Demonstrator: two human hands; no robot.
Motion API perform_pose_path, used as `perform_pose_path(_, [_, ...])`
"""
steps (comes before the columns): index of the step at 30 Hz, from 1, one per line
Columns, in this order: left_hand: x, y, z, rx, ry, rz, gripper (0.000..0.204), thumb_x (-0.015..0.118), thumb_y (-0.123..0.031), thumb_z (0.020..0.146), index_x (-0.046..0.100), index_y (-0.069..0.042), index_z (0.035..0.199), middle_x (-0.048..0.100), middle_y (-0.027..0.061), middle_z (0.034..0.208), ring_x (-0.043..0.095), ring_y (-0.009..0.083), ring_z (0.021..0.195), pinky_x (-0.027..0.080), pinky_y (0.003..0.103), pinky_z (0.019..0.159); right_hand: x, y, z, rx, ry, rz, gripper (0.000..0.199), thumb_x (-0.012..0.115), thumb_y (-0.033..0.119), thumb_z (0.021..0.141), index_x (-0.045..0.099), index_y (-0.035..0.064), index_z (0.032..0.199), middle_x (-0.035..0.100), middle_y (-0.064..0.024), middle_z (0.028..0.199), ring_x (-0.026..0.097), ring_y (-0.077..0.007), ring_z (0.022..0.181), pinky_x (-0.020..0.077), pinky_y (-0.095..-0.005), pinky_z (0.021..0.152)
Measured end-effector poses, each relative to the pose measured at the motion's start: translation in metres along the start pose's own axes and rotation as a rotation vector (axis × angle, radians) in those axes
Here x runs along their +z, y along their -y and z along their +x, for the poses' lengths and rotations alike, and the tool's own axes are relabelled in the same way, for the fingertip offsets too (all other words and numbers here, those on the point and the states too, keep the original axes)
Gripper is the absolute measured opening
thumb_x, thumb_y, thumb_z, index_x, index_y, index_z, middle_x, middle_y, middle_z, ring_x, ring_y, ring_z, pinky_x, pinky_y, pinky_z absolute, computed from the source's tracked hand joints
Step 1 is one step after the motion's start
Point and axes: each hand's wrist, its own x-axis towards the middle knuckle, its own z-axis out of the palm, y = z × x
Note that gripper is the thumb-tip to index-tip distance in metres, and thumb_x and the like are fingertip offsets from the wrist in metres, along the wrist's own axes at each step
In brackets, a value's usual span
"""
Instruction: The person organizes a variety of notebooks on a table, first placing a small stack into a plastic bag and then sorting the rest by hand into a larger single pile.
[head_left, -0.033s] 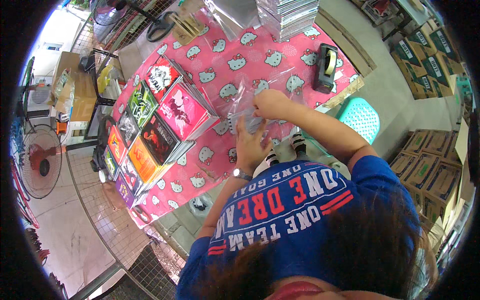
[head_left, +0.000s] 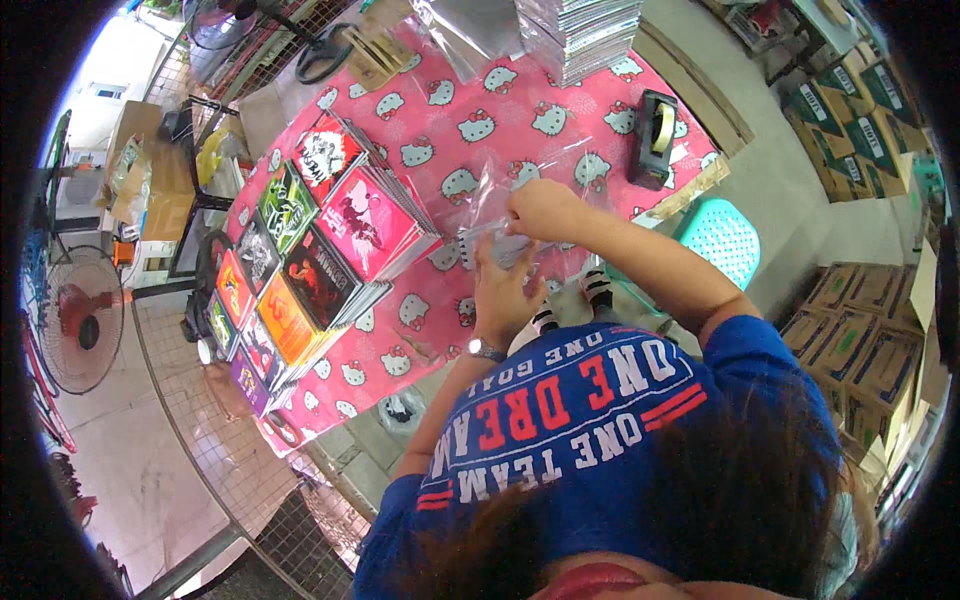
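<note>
My right hand [head_left: 545, 212] is closed in a pinch at the upper edge of a clear plastic bag [head_left: 507, 250], over the near part of the pink cartoon-print table cover [head_left: 418, 152]. Just below it, my left hand [head_left: 503, 305] has its thumb and fingers apart and rests against the same bag. Glare on the plastic hides whether anything thin is inside. To the left of my hands stand several stacks of colourful notebooks [head_left: 368, 222], laid out in rows. A black tape dispenser [head_left: 653, 140] with a clear roll sits at the table's right side.
At the far edge stand a tall stack of silvery packed items [head_left: 580, 40] and a silvery sheet [head_left: 470, 35]. A wooden holder [head_left: 377, 58] is at the far left. A turquoise stool [head_left: 722, 240] stands right, cardboard boxes [head_left: 850, 340] beyond. A fan [head_left: 82, 320] stands left.
My left hand's fingers have shifted slightly on the plastic bag. My right hand keeps its pinch in nearly the same place.
</note>
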Motion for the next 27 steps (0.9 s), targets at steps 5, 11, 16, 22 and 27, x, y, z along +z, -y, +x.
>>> perform_pose_path(5, [-0.005,0.001,-0.002,0.041,0.092,0.080,0.067,0.068,-0.035,0.071,0.049,-0.016,0.133,0.024,0.0327,0.141,0.023,0.0486,0.132,0.021,0.051,0.110,-0.008,0.002,-0.022,0.196,-0.108,-0.002,0.041,0.071,0.039,0.073,0.066,0.0058,0.096,0.066,-0.0157,0.089,0.066,-0.0335,0.079,0.0532,-0.0433,0.064])
perform_pose_path(11, [-0.037,0.028,0.001,-0.037,-0.035,-0.275,0.066,0.072,-0.026,0.070,0.050,-0.008,0.130,0.047,0.0185,0.130,0.034,0.0398,0.129,0.022,0.047,0.111,0.025,-0.008,-0.064,-0.375,-0.456,-0.044,0.047,0.071,0.038,0.072,0.060,0.0094,0.107,0.060,-0.0104,0.096,0.062,-0.0315,0.084,0.0498,-0.0442,0.070])
perform_pose_path(16, [-0.034,0.041,0.014,0.042,0.042,-0.295,0.045,0.073,-0.016,0.072,0.061,-0.005,0.114,0.065,0.0112,0.106,0.056,0.0316,0.112,0.036,0.040,0.103,0.015,0.020,-0.048,-0.622,-0.800,0.194,0.044,0.073,0.029,0.073,0.060,0.0094,0.110,0.062,-0.0102,0.094,0.060,-0.0307,0.086,0.0470,-0.0413,0.078])
perform_pose_path(22, [-0.047,0.040,0.055,-0.025,-0.183,-0.696,0.030,0.069,-0.011,0.079,0.066,-0.002,0.107,0.067,0.0093,0.104,0.061,0.0243,0.101,0.045,0.035,0.089,0.036,-0.049,0.022,0.058,-0.557,0.683,0.048,0.069,0.016,0.075,0.054,0.0066,0.120,0.066,-0.0140,0.088,0.063,-0.0322,0.079,0.0497,-0.0399,0.072])
perform_pose_path(27, [-0.050,0.080,0.083,-0.375,0.475,-0.620,0.028,0.071,-0.016,0.080,0.068,-0.001,0.104,0.069,0.0099,0.098,0.061,0.0144,0.084,0.046,0.029,0.077,0.008,-0.019,0.004,-0.371,-0.539,0.565,0.051,0.067,0.018,0.080,0.051,0.0085,0.127,0.068,-0.0128,0.087,0.067,-0.0241,0.080,0.0522,-0.0359,0.073])
